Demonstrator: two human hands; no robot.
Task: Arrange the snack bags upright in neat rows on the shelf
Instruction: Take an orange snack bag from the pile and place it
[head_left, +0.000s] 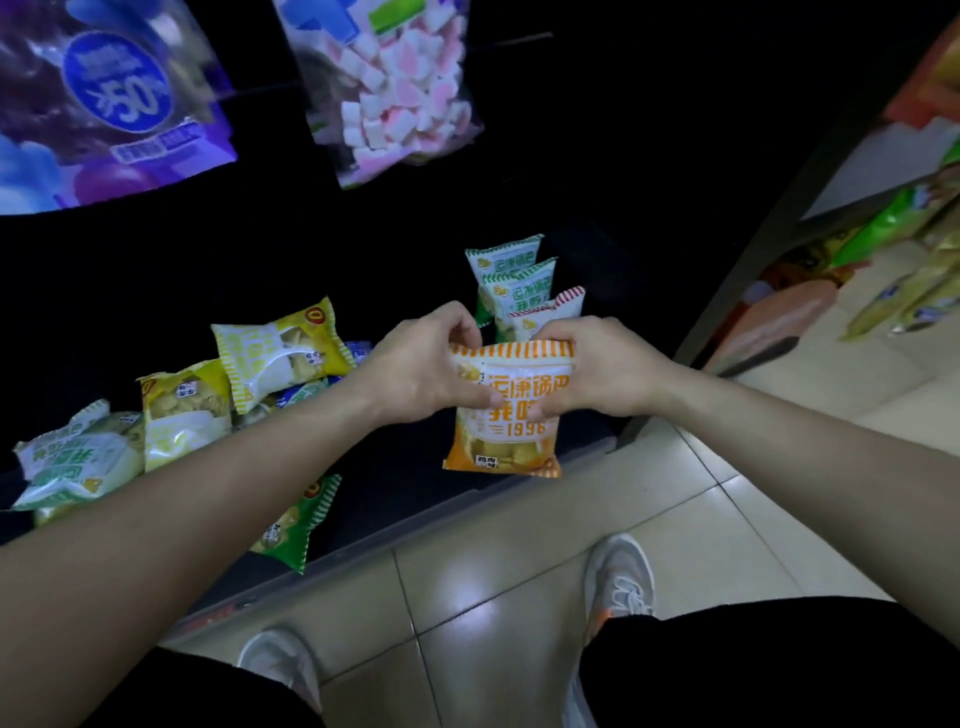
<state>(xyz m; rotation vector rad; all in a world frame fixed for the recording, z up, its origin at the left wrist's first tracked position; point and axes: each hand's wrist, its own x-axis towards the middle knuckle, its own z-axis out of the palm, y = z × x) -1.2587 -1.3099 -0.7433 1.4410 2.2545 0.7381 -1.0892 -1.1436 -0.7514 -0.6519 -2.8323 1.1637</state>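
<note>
A dark shelf (395, 483) runs low across the view, its front lip (519, 483) meeting a pale tiled floor (509, 561) where two grey shoes (621, 577) stand. Overhead hang a purple bag (104, 104) and a clear bag of pink and white sweets (395, 88) (both blurred). To the right, past a dark upright, a second aisle of goods (893, 260) is smeared beyond reading.

The left hand (421, 371) and right hand (605, 371) both grip an orange bag (506, 441) by its top, fingers curled over the seal and thumbs pressed on the front; it hangs upright over the shelf's front edge. Just behind it three bags stand in a row: two green-topped bags (511, 265) and a red-striped one (558, 304), whose lower part the hands hide.

Left of the hands lies a loose heap: two yellow bags (280, 343), a pale green bag (78, 457) and a green bag (296, 525) jutting over the lip, partly covered by the left forearm. Bare dark shelf lies between heap and row, and behind both, where depth is hard to judge.
</note>
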